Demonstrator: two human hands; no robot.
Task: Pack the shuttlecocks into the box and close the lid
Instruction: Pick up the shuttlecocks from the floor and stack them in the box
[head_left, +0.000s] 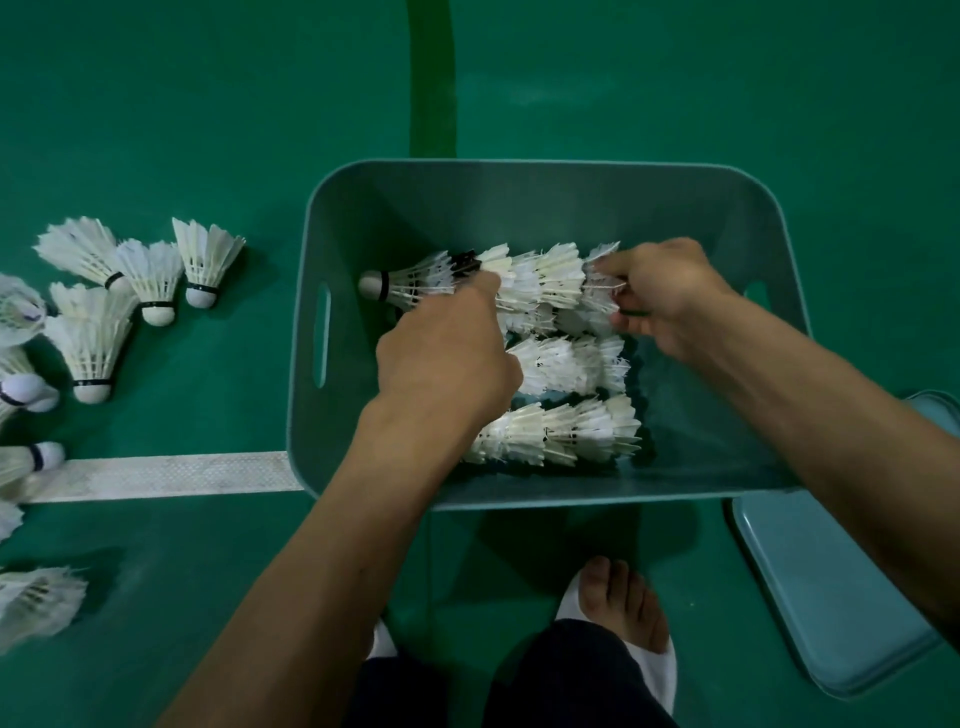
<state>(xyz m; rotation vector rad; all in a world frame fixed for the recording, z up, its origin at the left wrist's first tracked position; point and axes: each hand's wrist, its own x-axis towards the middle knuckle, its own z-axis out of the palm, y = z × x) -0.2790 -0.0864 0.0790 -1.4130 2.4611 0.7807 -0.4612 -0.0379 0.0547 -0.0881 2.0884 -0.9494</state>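
A teal plastic box (545, 171) stands open on the green floor. Inside lie three rows of nested white shuttlecocks: a far row (540, 275), a middle row (566, 364) and a near row (561, 431). Both my hands reach into the box. My left hand (447, 358) grips the far row near its cork end, and my right hand (660, 291) pinches the feather end of the same row. Several loose shuttlecocks (150, 275) lie on the floor to the left of the box. The teal lid (826, 597) rests on the floor at the right.
A white court line (171, 475) runs along the floor to the box's near left corner, and a darker green stripe (431, 78) runs behind the box. My feet (618, 597) stand just in front of the box.
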